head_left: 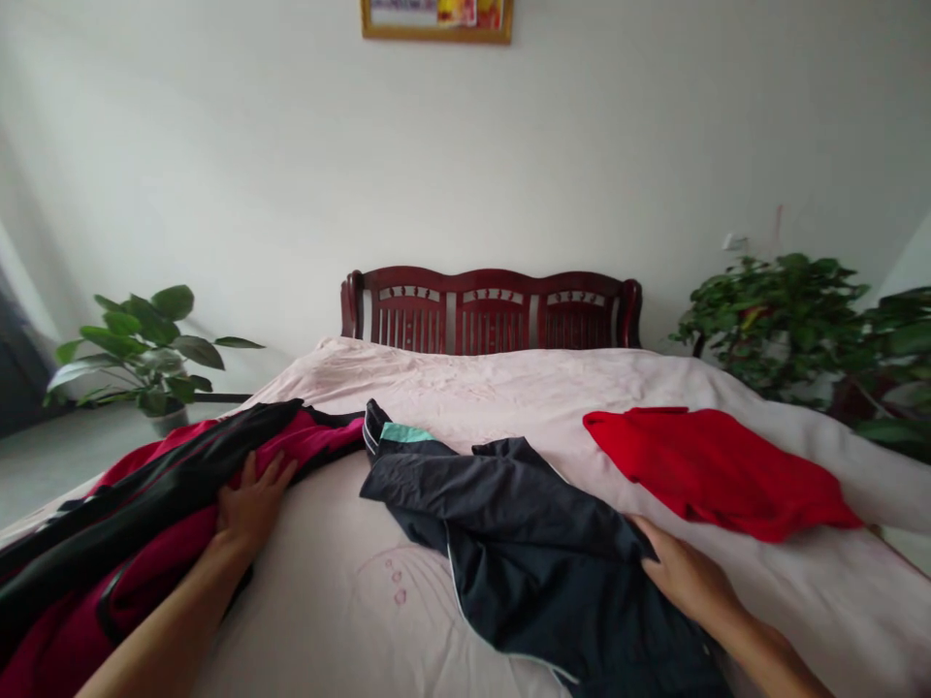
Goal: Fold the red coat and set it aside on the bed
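Head view, looking down over a bed (509, 388) with a pale pink cover and a dark red wooden headboard (491, 308) at the far end. Crimson and black garment (145, 494) heaped on the bed's left side, spilling toward the near edge. Dark navy jacket (524, 543) with a teal collar patch spread across the bed's middle, running down to the near right. Red top (720, 470) flat on the bed's right side, well apart from the jacket. Leafy plants (142, 354) off both sides of the bed. Left hand (251, 504) flat on the crimson garment, fingers spread, not gripping. Right hand (688, 577) on the jacket's right edge, fingers extended under a fold, so can't tell about any pinch.
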Demonstrator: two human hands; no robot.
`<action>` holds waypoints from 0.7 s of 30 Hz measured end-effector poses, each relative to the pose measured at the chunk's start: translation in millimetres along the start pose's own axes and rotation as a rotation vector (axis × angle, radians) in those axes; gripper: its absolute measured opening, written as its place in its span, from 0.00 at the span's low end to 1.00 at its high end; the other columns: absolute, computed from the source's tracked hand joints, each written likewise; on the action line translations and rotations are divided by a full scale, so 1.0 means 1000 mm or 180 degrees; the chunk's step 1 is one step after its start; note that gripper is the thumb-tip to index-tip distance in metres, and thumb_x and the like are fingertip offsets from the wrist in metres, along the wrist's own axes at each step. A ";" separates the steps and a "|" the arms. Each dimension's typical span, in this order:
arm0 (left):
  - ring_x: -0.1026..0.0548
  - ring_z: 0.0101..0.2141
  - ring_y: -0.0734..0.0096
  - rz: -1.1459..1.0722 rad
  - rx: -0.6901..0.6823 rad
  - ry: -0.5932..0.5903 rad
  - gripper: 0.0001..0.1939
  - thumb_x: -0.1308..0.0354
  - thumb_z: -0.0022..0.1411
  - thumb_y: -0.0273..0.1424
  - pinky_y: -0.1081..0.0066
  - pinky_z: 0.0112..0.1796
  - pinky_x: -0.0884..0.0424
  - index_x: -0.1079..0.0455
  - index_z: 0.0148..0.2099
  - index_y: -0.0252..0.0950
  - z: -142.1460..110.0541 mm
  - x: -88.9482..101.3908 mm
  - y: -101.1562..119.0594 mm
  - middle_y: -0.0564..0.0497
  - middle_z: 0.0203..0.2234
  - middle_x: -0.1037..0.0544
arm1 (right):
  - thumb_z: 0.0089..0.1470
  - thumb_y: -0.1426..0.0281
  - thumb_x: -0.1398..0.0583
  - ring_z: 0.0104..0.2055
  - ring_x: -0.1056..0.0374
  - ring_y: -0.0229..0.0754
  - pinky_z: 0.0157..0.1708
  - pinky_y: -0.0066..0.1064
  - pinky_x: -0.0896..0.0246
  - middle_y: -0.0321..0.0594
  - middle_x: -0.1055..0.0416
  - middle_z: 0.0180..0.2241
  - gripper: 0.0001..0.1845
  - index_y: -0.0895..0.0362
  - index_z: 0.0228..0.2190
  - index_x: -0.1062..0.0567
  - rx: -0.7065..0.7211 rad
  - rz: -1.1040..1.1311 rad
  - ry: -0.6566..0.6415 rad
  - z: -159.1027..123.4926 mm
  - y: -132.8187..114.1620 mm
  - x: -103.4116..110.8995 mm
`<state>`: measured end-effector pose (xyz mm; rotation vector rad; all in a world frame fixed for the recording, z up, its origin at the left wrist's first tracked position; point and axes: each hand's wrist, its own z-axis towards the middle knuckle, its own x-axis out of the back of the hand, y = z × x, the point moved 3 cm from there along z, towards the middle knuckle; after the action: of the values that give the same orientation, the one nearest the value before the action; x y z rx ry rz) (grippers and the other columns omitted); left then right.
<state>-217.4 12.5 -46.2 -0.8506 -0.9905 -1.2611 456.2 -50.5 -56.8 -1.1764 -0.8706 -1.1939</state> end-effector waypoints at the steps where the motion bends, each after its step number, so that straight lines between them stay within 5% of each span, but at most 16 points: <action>1: 0.63 0.68 0.29 0.0039 0.0077 -0.0038 0.32 0.64 0.65 0.21 0.22 0.47 0.44 0.36 0.66 0.40 0.004 0.000 0.002 0.37 0.69 0.44 | 0.52 0.75 0.47 0.51 0.25 0.51 0.44 0.35 0.32 0.42 0.24 0.53 0.32 0.52 0.59 0.31 -0.0009 0.0047 0.0051 -0.004 0.003 -0.002; 4: 0.61 0.68 0.30 0.0142 0.0382 -0.0262 0.31 0.60 0.63 0.22 0.22 0.51 0.49 0.36 0.66 0.40 0.011 0.004 0.015 0.38 0.69 0.44 | 0.53 0.74 0.47 0.53 0.27 0.51 0.48 0.37 0.32 0.44 0.26 0.55 0.31 0.53 0.58 0.31 -0.0045 0.0159 0.0135 -0.012 0.003 -0.007; 8: 0.61 0.69 0.34 -0.0997 0.0484 -0.0431 0.27 0.53 0.61 0.27 0.25 0.57 0.61 0.30 0.61 0.34 0.010 0.008 0.056 0.34 0.66 0.38 | 0.53 0.74 0.47 0.53 0.28 0.52 0.49 0.40 0.33 0.48 0.27 0.55 0.29 0.56 0.57 0.30 -0.0137 0.0135 0.0181 -0.014 -0.006 -0.008; 11: 0.38 0.64 0.44 -0.1837 0.0207 -0.0635 0.23 0.53 0.65 0.37 0.43 0.60 0.43 0.26 0.56 0.37 0.012 0.005 0.096 0.39 0.58 0.27 | 0.51 0.74 0.46 0.52 0.27 0.52 0.49 0.40 0.33 0.48 0.26 0.53 0.29 0.55 0.55 0.28 -0.0166 0.0196 0.0228 -0.013 -0.009 -0.004; 14: 0.25 0.53 0.56 -0.2366 0.0009 -0.0813 0.26 0.54 0.67 0.45 0.61 0.52 0.29 0.27 0.57 0.38 0.016 0.007 0.127 0.43 0.52 0.21 | 0.49 0.72 0.44 0.53 0.28 0.50 0.50 0.36 0.34 0.47 0.25 0.53 0.30 0.55 0.55 0.27 -0.0081 0.0755 0.0108 -0.010 0.001 0.000; 18: 0.22 0.48 0.59 -0.3435 0.0227 -0.1389 0.34 0.52 0.64 0.55 0.62 0.42 0.23 0.34 0.63 0.40 0.016 0.021 0.146 0.42 0.54 0.24 | 0.47 0.66 0.40 0.55 0.28 0.53 0.50 0.39 0.33 0.55 0.26 0.54 0.30 0.59 0.53 0.26 -0.0311 0.1788 -0.0043 -0.016 0.043 0.003; 21: 0.22 0.48 0.56 -0.4201 0.0629 -0.1840 0.36 0.33 0.50 0.52 0.62 0.42 0.23 0.30 0.56 0.39 0.011 0.023 0.151 0.42 0.52 0.22 | 0.49 0.63 0.40 0.43 0.23 0.54 0.41 0.41 0.30 0.54 0.21 0.43 0.22 0.56 0.45 0.20 -0.0597 0.1804 0.0012 -0.037 0.069 -0.001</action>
<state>-68.4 33.6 -18.8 -0.3215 -2.3036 -1.9617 520.4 -88.8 -80.0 -1.4492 -0.3797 -0.8184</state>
